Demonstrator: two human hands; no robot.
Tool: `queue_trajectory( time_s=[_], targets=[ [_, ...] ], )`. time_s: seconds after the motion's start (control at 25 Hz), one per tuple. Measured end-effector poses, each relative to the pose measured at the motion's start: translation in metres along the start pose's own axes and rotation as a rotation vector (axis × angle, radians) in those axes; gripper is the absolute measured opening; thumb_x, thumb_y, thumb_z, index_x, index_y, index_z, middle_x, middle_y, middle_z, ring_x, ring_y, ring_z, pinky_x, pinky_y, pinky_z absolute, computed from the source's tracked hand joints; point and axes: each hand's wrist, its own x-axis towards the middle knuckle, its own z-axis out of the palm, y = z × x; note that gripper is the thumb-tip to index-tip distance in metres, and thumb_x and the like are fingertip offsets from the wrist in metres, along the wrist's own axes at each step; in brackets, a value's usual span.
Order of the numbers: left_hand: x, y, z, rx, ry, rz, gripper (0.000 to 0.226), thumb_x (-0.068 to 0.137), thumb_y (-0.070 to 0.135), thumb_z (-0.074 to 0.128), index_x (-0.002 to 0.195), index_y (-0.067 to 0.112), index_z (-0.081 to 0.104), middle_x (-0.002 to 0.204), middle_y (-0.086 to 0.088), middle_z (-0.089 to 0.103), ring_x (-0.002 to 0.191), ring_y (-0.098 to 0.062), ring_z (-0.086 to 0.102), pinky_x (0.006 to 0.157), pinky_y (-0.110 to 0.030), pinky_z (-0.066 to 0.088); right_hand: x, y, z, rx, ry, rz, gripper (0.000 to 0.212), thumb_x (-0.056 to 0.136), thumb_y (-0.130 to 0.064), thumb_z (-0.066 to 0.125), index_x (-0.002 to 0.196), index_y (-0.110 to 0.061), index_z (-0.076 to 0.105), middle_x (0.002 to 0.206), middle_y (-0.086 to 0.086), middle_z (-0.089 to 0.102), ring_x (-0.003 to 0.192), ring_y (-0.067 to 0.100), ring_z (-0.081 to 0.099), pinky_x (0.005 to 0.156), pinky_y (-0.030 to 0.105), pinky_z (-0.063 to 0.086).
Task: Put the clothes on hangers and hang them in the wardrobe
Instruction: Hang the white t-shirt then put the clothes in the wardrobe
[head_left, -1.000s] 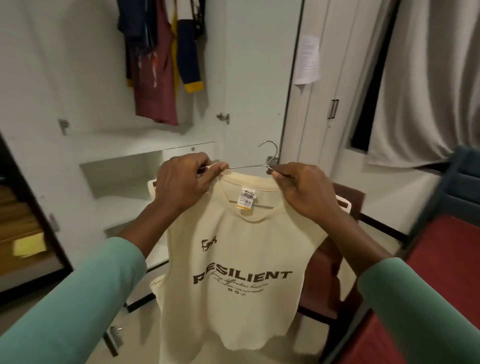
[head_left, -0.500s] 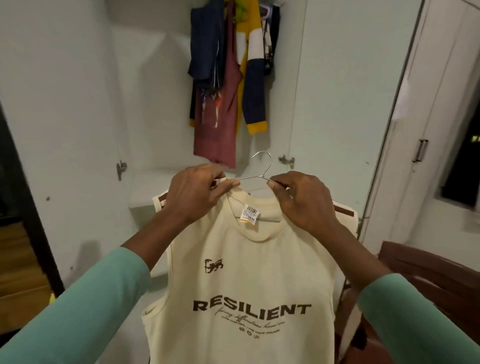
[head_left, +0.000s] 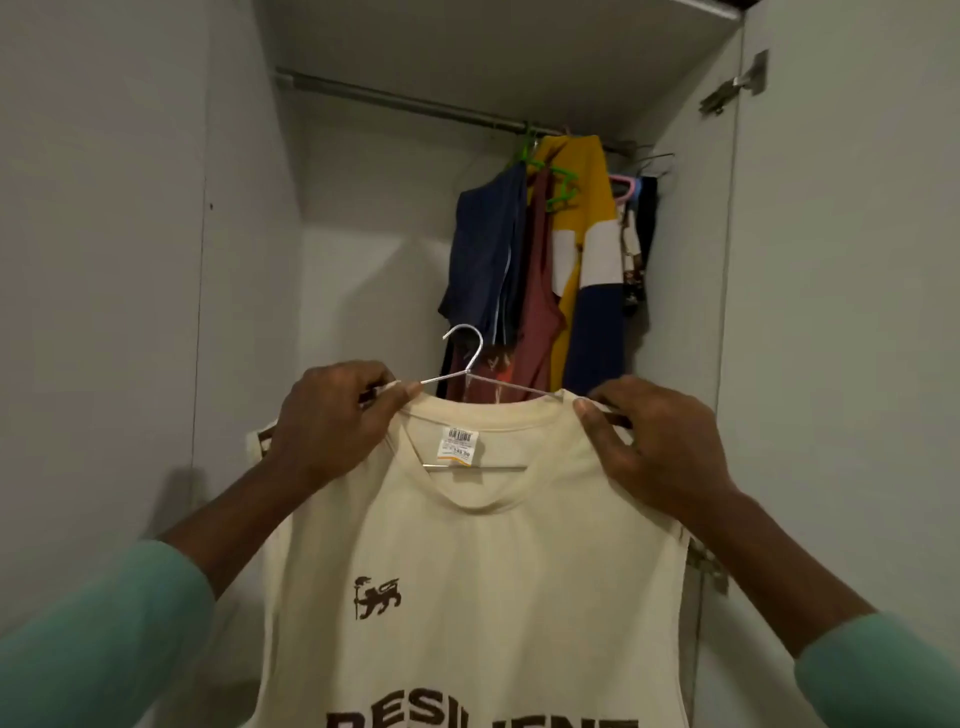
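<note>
Both arms are reaching up and forward, teal sleeves (head_left: 104, 639) at the near edge. The left hand (head_left: 332, 415) is pinching the left shoulder of the shirt (head_left: 467, 561) together with the wire of the hanger (head_left: 467, 371), thumb and forefinger closed on it and the other fingers curled under. The right hand (head_left: 654, 441) is gripping the right shoulder in the same way, thumb pressed on the front by the collar. It is probably catching the wire too, though the cloth is hiding that.

The shirt is hanging on the hanger between the two hands, in front of the open wardrobe (head_left: 353, 234). The hook is standing free, well below the rail (head_left: 395, 98), with the hung clothes (head_left: 550, 270) bunched at the rail's far right behind it.

Compared with half a second ago, the hands are sitting further apart, so the collar is stretching wider. The shirt is being lifted closer to the wardrobe, and the rail is now showing above.
</note>
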Motion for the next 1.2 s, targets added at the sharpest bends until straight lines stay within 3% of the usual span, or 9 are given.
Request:
queue_trajectory(
  time_s=[0.2, 0.28, 0.36, 0.44, 0.6, 0.72, 0.84, 1.04, 1.2],
  targets=[
    [0.077, -0.061, 0.054, 0.004, 0.139, -0.071, 0.030, 0.098, 0.046, 0.065, 0.086, 0.019, 0.073, 0.065, 0.014, 0.058, 0.063, -0.007, 0.058, 0.059, -0.024, 0.040, 0.090, 0.038, 0.070, -0.033, 0.199, -0.050, 0.042, 0.100, -0.051, 0.049, 0.090, -0.017, 0.072, 0.077, 0.000, 0.070, 0.059, 0.015, 0.056, 0.053, 0.030, 0.047],
    [0.108, -0.081, 0.078, 0.070, 0.247, -0.047, 0.025, 0.098, 0.045, 0.064, 0.102, 0.022, 0.071, 0.091, 0.007, 0.068, 0.084, -0.014, 0.065, 0.076, -0.032, 0.047, 0.128, 0.046, 0.095, -0.083, 0.288, -0.072, 0.038, 0.100, -0.048, 0.054, 0.089, -0.016, 0.071, 0.075, 0.002, 0.070, 0.057, 0.013, 0.050, 0.052, 0.025, 0.039],
    [0.140, -0.097, 0.103, 0.131, 0.282, 0.035, 0.030, 0.095, 0.043, 0.065, 0.117, 0.023, 0.065, 0.119, 0.001, 0.063, 0.104, -0.018, 0.061, 0.089, -0.036, 0.043, 0.171, 0.050, 0.116, -0.126, 0.333, -0.074, 0.035, 0.101, -0.046, 0.057, 0.092, -0.015, 0.071, 0.077, 0.003, 0.069, 0.059, 0.013, 0.047, 0.053, 0.019, 0.026],
    [0.173, -0.108, 0.131, 0.084, 0.227, 0.143, 0.035, 0.093, 0.046, 0.062, 0.119, 0.023, 0.061, 0.126, 0.002, 0.057, 0.108, -0.017, 0.057, 0.090, -0.036, 0.047, 0.221, 0.053, 0.138, -0.162, 0.357, -0.078, 0.033, 0.102, -0.045, 0.056, 0.094, -0.015, 0.070, 0.078, 0.004, 0.068, 0.061, 0.014, 0.046, 0.054, 0.020, 0.020],
    [0.248, -0.120, 0.181, -0.046, 0.120, 0.203, 0.049, 0.090, 0.060, 0.051, 0.127, 0.029, 0.056, 0.138, 0.006, 0.049, 0.122, -0.015, 0.052, 0.098, -0.047, 0.052, 0.321, 0.062, 0.171, -0.280, 0.392, -0.080, 0.041, 0.104, -0.052, 0.047, 0.097, -0.016, 0.067, 0.081, 0.006, 0.067, 0.066, 0.022, 0.055, 0.061, 0.031, 0.035],
    [0.301, -0.122, 0.200, -0.182, 0.159, 0.167, 0.059, 0.093, 0.059, 0.054, 0.144, 0.030, 0.047, 0.159, 0.007, 0.035, 0.143, -0.018, 0.038, 0.113, -0.052, 0.041, 0.389, 0.067, 0.170, -0.404, 0.465, -0.019, 0.041, 0.105, -0.049, 0.046, 0.096, -0.015, 0.065, 0.085, 0.013, 0.068, 0.069, 0.030, 0.056, 0.063, 0.034, 0.037],
    [0.341, -0.123, 0.217, -0.221, 0.139, 0.173, 0.062, 0.098, 0.051, 0.059, 0.152, 0.031, 0.035, 0.169, 0.006, 0.018, 0.154, -0.019, 0.021, 0.118, -0.049, 0.031, 0.438, 0.069, 0.166, -0.482, 0.472, 0.078, 0.035, 0.106, -0.043, 0.047, 0.104, -0.013, 0.065, 0.099, 0.017, 0.068, 0.090, 0.040, 0.064, 0.072, 0.038, 0.037],
    [0.390, -0.127, 0.242, -0.233, 0.015, 0.218, 0.070, 0.099, 0.067, 0.039, 0.157, 0.029, 0.031, 0.171, -0.001, 0.017, 0.155, -0.027, 0.023, 0.122, -0.052, 0.029, 0.502, 0.065, 0.171, -0.444, 0.475, 0.107, 0.030, 0.104, -0.036, 0.053, 0.111, -0.009, 0.065, 0.111, 0.019, 0.067, 0.103, 0.041, 0.064, 0.080, 0.042, 0.044],
    [0.404, -0.128, 0.259, -0.382, -0.065, 0.157, 0.095, 0.081, 0.086, 0.022, 0.157, 0.029, 0.032, 0.166, 0.001, 0.029, 0.150, -0.024, 0.034, 0.120, -0.053, 0.034, 0.522, 0.057, 0.193, -0.517, 0.427, 0.105, 0.024, 0.102, -0.028, 0.060, 0.117, -0.009, 0.063, 0.116, 0.017, 0.066, 0.109, 0.039, 0.064, 0.077, 0.039, 0.040]
  ],
)
